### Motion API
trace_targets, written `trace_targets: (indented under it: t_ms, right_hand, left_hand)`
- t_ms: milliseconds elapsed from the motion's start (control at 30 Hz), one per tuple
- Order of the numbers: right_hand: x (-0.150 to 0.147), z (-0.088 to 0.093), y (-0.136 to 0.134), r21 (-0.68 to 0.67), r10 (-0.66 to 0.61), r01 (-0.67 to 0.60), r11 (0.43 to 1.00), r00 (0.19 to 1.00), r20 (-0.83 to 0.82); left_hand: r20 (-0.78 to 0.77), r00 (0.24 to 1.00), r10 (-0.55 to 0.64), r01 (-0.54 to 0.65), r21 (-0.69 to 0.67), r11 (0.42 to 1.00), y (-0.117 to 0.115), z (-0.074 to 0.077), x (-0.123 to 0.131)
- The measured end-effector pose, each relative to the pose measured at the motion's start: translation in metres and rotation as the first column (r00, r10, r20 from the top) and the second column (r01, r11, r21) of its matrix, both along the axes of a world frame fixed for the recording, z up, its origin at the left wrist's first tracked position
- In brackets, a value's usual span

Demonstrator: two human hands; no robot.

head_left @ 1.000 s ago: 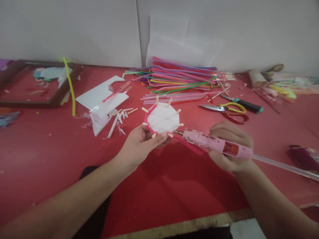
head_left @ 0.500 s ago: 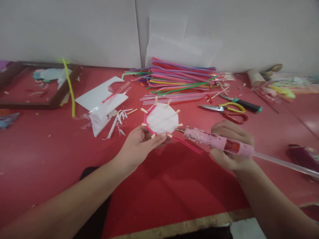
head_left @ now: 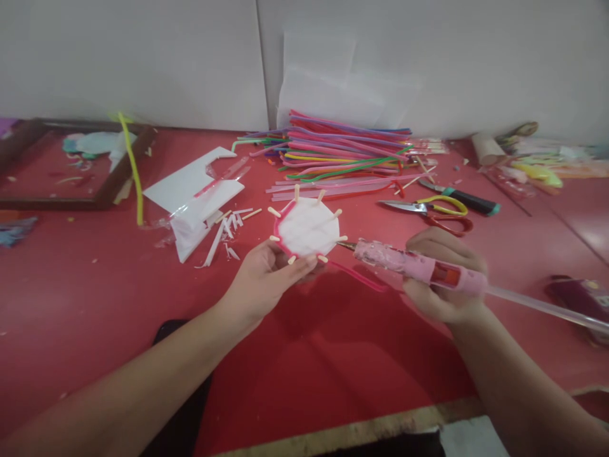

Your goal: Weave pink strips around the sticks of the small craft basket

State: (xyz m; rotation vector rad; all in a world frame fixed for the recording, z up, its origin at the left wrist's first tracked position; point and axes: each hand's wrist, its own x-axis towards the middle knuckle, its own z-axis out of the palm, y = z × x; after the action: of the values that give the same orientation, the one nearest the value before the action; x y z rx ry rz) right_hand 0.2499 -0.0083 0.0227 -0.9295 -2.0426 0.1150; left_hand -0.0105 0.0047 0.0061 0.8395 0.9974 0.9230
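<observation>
My left hand (head_left: pixel 273 270) pinches the near edge of a round white disc (head_left: pixel 309 228), thumb on top and fingers beneath. Short pale wooden sticks (head_left: pixel 337 214) stand up around the disc's rim. A pink pipe cleaner (head_left: pixel 356 276) runs round the left side of the rim, and its loose end trails off to the right. My right hand (head_left: pixel 442 276) is closed round a pink hot glue gun (head_left: pixel 419 266) with a clear glue stick (head_left: pixel 542 304) coming out of its back. The gun's metal nozzle is at the disc's right edge; I cannot tell whether it touches.
Behind the disc lies a pile of coloured pipe cleaners (head_left: pixel 347 149). To its right are scissors (head_left: pixel 423 206) and a dark-handled cutter (head_left: pixel 469 200). Cut white card (head_left: pixel 190 184) and scraps lie left, beside a brown frame (head_left: pixel 99 200). A dark flat object (head_left: pixel 183 393) is under my left forearm.
The glue gun and my right hand have shifted very slightly right, drawing the nozzle a little outward along the disc's edge. My left hand and the disc stay nearly still.
</observation>
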Motion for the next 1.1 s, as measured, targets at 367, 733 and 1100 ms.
trace_targets:
  t_ms: [367,733,1100]
  right_hand:
    - [0.003,-0.006,0.003,-0.113,-0.244,0.241,0.964,0.97,-0.011]
    - [-0.006,-0.003,0.008,-0.802,-0.504,0.512,0.307,0.803,0.32]
    - [-0.003,0.006,0.004,-0.493,-0.305,0.679,0.544,0.708,0.637]
  left_hand:
    - [0.025,0.998,0.05,-0.049,-0.065,0.997,0.0,0.006,0.002]
    - [0.042,0.998,0.05,-0.047,-0.053,0.997,0.0,0.008,0.003]
    - [0.015,1.0,-0.021,0.021,-0.021,1.0,0.0,0.005,0.001]
